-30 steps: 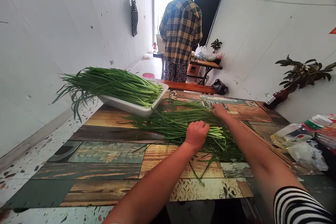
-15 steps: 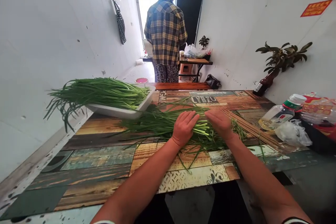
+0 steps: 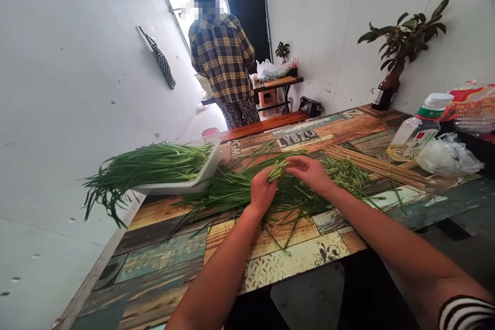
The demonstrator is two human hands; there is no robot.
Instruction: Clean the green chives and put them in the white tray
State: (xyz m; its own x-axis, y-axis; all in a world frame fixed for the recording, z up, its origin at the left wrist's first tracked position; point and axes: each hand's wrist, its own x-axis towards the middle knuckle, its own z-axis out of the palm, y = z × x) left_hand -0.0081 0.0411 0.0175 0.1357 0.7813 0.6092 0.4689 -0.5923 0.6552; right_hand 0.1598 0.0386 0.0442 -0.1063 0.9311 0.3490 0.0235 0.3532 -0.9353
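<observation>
My left hand (image 3: 263, 192) is closed around a bunch of garlic chives (image 3: 277, 170), raised slightly off the table, with the pale stem ends poking out past the thumb. At those ends, the fingertips and thumb of my right hand (image 3: 311, 175) pinch the stems. More loose chives lie beneath and left of my hands. On the left, a white plastic tray (image 3: 197, 185) holds a thick heap of long chives (image 3: 154, 165) whose leaves hang over its far-left side. Short trimmed bits (image 3: 348, 175) are piled right of my right hand.
A bundle of thin wooden skewers (image 3: 375, 165) lies right of the trimmings. Beyond it stand a plastic bottle (image 3: 415, 129), a crumpled clear bag (image 3: 450, 154) and a brown bottle (image 3: 386, 87) with a leafy plant. A person in a plaid shirt (image 3: 222, 56) stands at another table behind.
My left hand has turned and lifted the stem ends off the table. The right hand has gone from lying beside the stems to pinching their ends. The view has tilted and shifted.
</observation>
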